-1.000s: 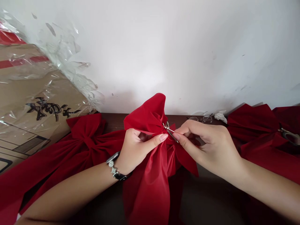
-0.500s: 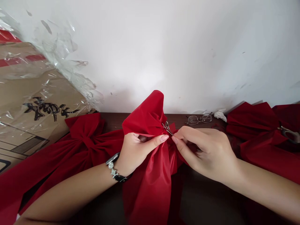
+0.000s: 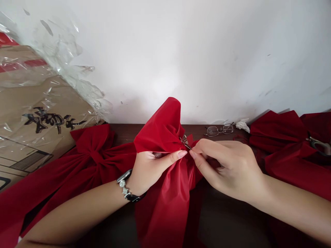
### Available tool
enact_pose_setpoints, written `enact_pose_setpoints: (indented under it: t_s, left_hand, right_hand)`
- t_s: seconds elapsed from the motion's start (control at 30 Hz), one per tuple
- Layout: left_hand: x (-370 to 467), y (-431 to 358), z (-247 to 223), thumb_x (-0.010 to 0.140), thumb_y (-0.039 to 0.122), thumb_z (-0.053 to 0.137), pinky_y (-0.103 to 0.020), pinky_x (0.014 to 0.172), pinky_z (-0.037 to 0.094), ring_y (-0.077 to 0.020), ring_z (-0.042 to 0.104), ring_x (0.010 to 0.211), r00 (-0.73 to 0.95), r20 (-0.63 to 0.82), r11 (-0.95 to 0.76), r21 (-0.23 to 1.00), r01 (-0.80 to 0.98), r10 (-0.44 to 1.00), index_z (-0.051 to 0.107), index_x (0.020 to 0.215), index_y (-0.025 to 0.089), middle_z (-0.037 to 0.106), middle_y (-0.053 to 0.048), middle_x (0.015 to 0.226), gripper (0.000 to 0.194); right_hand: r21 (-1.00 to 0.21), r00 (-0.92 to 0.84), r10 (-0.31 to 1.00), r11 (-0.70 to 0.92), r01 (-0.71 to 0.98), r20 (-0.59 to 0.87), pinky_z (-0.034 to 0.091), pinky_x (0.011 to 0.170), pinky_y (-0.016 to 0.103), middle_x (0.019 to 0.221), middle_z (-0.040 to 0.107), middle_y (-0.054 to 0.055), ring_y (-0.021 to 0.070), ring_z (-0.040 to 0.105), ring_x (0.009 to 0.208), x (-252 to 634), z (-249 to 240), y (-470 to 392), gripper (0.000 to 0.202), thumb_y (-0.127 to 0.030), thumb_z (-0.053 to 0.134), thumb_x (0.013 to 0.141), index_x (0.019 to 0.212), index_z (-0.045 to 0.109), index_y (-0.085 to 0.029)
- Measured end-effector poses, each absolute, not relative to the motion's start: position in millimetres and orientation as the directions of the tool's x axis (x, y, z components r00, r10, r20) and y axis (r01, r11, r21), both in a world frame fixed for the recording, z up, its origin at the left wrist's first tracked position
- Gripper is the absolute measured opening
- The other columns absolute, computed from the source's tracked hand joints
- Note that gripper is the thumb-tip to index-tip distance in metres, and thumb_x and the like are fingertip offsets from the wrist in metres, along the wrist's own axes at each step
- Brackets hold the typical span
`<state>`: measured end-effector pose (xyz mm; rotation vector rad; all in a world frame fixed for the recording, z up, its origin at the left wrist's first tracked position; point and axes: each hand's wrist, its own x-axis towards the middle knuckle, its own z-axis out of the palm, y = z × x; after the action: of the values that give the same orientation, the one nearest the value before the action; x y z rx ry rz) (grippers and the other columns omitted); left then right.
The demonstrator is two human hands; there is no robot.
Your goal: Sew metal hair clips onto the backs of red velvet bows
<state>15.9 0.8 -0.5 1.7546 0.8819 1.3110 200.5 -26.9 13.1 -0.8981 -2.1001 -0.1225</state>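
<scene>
A red fabric bow is gathered at its middle, with its tails hanging down in front. My left hand is closed around the gathered part, thumb pressed along the near side. At the gather sits a thin, shiny twisted metal wire. Thumb and forefinger of my right hand pinch the lower end of this wire, close to my left thumb tip. The fingers of my left hand behind the cloth are hidden.
A finished-looking red bow lies to the left, before a plastic-wrapped cardboard box. Eyeglasses and crumpled white paper lie by the wall. More red fabric and scissors are at right on the dark table.
Both hands keep nearly the same place and grip. The wire at the gather has turned slightly, and the view has shifted a little.
</scene>
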Motion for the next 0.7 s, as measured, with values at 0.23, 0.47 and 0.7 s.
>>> enact_pose_setpoints:
  t_s: [0.23,0.47,0.7]
  left_hand:
    - [17.6,-1.3,0.8,0.071,0.012,0.075,-0.017,0.071,0.060,-0.0124,0.072,0.074,0.216,0.460,-0.479,0.877,0.043,0.861,0.069,0.074,0.018,0.076,0.003,0.078,0.009]
    - [18.5,-0.2,-0.9,0.072,0.012,0.076,-0.014,0.072,0.059,-0.0106,0.072,0.076,0.251,0.410,-0.415,0.909,-0.039,0.877,0.071,0.076,0.021,0.077,0.006,0.081,0.011]
    - [16.8,-3.9,-9.1,0.070,0.026,0.079,-0.019,0.062,0.059,-0.0150,0.071,0.070,0.193,0.310,-0.329,0.941,0.076,0.931,0.074,0.068,0.020,0.076,0.002,0.073,0.008]
  right_hand:
    - [-0.212,-0.388,0.553,0.734,0.645,0.737,0.029,0.047,0.021,0.052,0.045,-0.006,0.0057,0.035,0.046,199.9,12.5,-27.0,0.019,-0.005,0.052,0.084,0.067,0.055,-0.014]
    - [-0.106,-0.390,0.513,0.697,0.709,0.764,0.025,0.045,0.022,0.052,0.031,-0.006,0.0075,0.023,0.048,197.7,11.2,-30.0,0.025,-0.007,0.051,0.086,0.063,0.048,-0.016]
    - [0.073,-0.423,0.402,0.650,0.757,0.812,0.024,0.045,0.025,0.050,0.028,-0.006,0.0084,0.023,0.047,195.8,6.9,-30.1,0.035,-0.006,0.054,0.086,0.057,0.038,-0.017]
